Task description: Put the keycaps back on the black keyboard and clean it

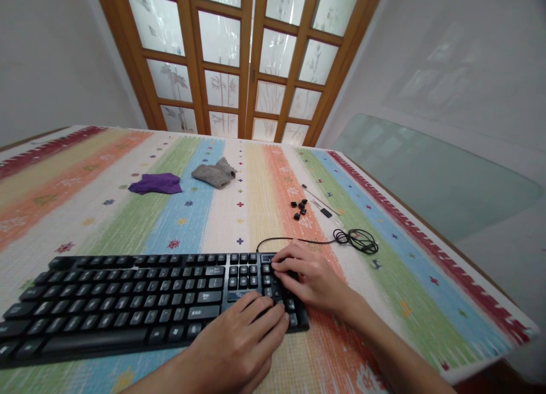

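Note:
A black full-size keyboard (pixel 140 303) lies on the table, its number pad at the right end. My right hand (pixel 311 277) is over the upper number pad, thumb and index fingertips drawn together in a pinch. Whatever is between them, if anything, is too small to make out. Across the lower left of the number pad rests my left hand (pixel 245 340), fingers stretched out over the keys and holding nothing visible. Several loose black keycaps (pixel 300 209) sit in a small group beyond the keyboard. Some number pad keys are hidden under my fingers.
The keyboard's black cable (pixel 356 240) is coiled to the right. Near the keycaps lie a thin rod (pixel 322 199) and a small black-ended tool (pixel 326 212). Farther back are a purple cloth (pixel 156 183) and a grey cloth (pixel 214 174). A striped tablecloth (pixel 409 257) covers the table.

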Tool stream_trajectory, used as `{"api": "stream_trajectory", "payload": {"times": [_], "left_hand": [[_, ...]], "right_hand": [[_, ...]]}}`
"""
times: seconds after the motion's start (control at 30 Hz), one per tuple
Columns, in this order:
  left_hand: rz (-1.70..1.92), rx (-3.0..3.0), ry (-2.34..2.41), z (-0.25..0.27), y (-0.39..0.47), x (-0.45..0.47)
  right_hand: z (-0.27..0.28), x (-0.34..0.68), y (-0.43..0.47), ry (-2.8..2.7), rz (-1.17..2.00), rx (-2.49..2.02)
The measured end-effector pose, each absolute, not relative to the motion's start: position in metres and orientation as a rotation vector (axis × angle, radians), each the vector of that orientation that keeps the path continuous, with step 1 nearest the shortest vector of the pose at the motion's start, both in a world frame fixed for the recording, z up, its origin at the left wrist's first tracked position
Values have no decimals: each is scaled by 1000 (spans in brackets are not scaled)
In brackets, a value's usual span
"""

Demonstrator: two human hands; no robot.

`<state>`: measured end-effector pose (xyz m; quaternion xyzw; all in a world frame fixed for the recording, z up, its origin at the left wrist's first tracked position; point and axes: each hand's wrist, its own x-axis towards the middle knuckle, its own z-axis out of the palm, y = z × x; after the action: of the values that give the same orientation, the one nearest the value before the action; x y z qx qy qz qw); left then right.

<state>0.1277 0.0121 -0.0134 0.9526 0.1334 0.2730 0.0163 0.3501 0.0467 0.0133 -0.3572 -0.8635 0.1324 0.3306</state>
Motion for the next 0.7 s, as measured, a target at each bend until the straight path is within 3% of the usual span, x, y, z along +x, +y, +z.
{"api": "stream_trajectory", "payload": {"times": [0.4, 0.7], "left_hand": [[981, 2996, 467, -18, 12, 130], [987, 3013, 447, -27, 14, 133]], "right_hand": [[17, 341, 41, -2272, 229, -1002], [21, 353, 47, -2301, 347, -1121]]}}
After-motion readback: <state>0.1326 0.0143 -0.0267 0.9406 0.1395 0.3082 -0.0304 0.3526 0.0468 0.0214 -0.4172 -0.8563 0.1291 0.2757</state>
